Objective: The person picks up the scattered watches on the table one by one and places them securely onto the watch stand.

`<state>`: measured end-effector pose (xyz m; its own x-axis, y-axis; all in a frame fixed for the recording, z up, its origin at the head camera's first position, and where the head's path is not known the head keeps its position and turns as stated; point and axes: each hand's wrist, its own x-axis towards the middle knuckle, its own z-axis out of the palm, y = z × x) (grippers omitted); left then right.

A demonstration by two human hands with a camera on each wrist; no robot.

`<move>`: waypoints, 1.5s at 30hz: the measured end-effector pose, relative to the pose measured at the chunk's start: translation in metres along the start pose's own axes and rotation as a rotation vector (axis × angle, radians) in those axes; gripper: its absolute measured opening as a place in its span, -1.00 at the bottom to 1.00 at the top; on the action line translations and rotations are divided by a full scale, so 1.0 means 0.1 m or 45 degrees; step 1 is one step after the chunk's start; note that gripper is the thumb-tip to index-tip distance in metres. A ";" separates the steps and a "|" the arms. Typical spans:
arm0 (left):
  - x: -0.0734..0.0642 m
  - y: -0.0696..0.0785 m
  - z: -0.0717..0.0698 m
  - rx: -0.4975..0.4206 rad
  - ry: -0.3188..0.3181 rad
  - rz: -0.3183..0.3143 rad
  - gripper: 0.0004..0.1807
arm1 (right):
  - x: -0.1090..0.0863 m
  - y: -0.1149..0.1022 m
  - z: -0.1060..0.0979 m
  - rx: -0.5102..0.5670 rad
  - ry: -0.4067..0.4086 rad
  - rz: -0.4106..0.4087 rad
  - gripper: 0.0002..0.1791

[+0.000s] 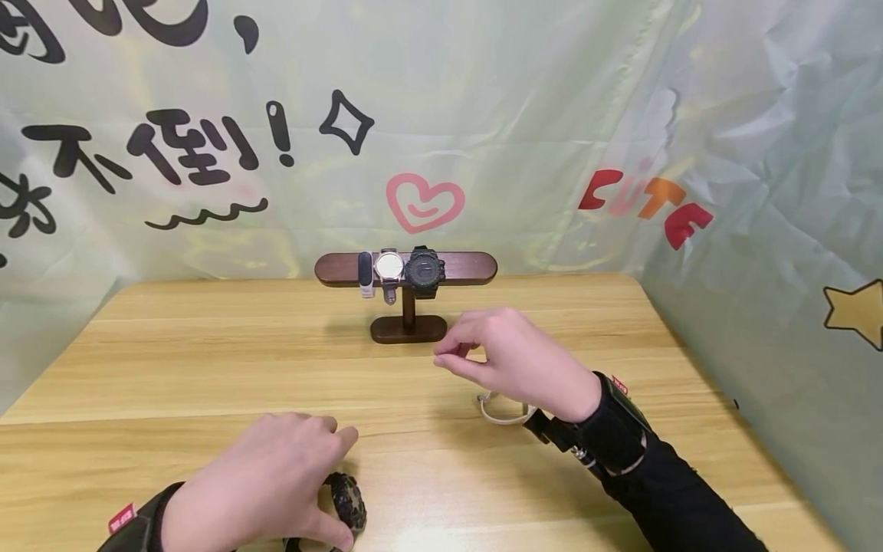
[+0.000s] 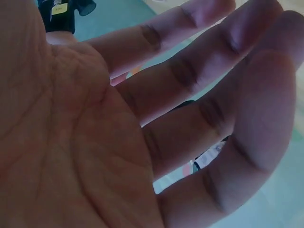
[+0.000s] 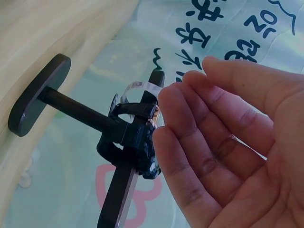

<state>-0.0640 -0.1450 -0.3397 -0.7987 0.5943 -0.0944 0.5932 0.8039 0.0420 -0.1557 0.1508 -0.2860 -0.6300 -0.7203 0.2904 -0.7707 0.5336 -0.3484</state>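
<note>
My left hand (image 1: 269,479) is low over the table at the front left, its fingers loosely bent. Beside its thumb and partly behind it is a black chunky watch (image 1: 349,502). The left wrist view shows the palm (image 2: 80,137) with nothing in it. My right hand (image 1: 517,360) hovers right of the stand base, thumb and fingertips close together. In the right wrist view its gently curved fingers hold nothing. On the dark wooden watch stand (image 1: 472,265) hang a pale fitness band (image 1: 366,274), a light-faced watch (image 1: 389,267) and a black watch (image 1: 424,270).
A pale strap loop (image 1: 503,422) lies on the wooden table (image 1: 207,353) under my right wrist, partly hidden by it. Behind the stand hangs a printed backdrop cloth (image 1: 524,138), which also runs along the table's right side.
</note>
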 end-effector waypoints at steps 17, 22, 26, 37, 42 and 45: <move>0.00 0.03 0.04 -0.119 -0.005 0.006 -0.46 | 0.00 -0.06 0.07 -0.020 -0.031 -0.047 -0.92; -0.01 0.04 0.05 -0.039 -0.003 -0.008 -0.44 | 0.00 -0.04 0.09 -0.025 -0.024 -0.059 -0.92; -0.01 0.04 0.06 -0.034 -0.002 -0.034 -0.43 | 0.00 -0.04 0.10 -0.027 -0.023 -0.062 -0.92; 0.01 0.02 0.09 -0.079 0.035 -0.023 -0.51 | 0.01 -0.06 0.12 -0.026 -0.034 -0.068 -0.94; 0.04 -0.01 0.12 0.012 0.068 -0.033 -0.46 | 0.01 -0.06 0.14 -0.028 -0.044 -0.058 -0.93; 0.06 -0.02 0.12 0.061 0.087 -0.049 -0.43 | 0.01 -0.06 0.15 -0.030 -0.053 -0.056 -0.93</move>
<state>-0.0692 -0.1436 -0.3519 -0.8249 0.5647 -0.0267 0.5650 0.8250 -0.0079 -0.1501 0.1400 -0.2966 -0.5910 -0.7611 0.2673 -0.8001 0.5108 -0.3145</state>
